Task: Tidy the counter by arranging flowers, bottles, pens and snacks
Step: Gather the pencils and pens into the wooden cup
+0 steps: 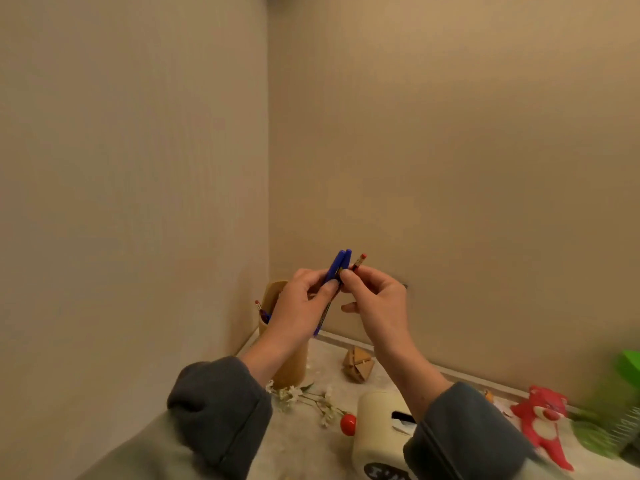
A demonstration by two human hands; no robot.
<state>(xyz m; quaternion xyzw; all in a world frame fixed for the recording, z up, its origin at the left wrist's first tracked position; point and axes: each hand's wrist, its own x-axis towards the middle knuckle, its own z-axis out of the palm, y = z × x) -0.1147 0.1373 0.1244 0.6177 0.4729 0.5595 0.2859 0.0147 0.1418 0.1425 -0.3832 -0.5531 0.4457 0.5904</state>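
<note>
Both hands are raised in front of the wall corner. My left hand (301,306) grips blue pens (337,266) that stick up above the fingers and down below the palm. My right hand (377,303) pinches the same bundle, with a red-tipped pencil (360,260) poking out above its fingers. Behind my left hand stands a tall tan pen holder (287,368) in the corner, with a pencil and a blue pen in it (261,311). White flowers (304,398) with thin stems lie on the counter in front of the holder.
A wooden puzzle ball (358,363) sits near the back wall. A cream tissue container (377,431), a small red ball (348,424), a red bear toy (543,420) and a blurred green object (609,427) stand on the pale counter (304,445).
</note>
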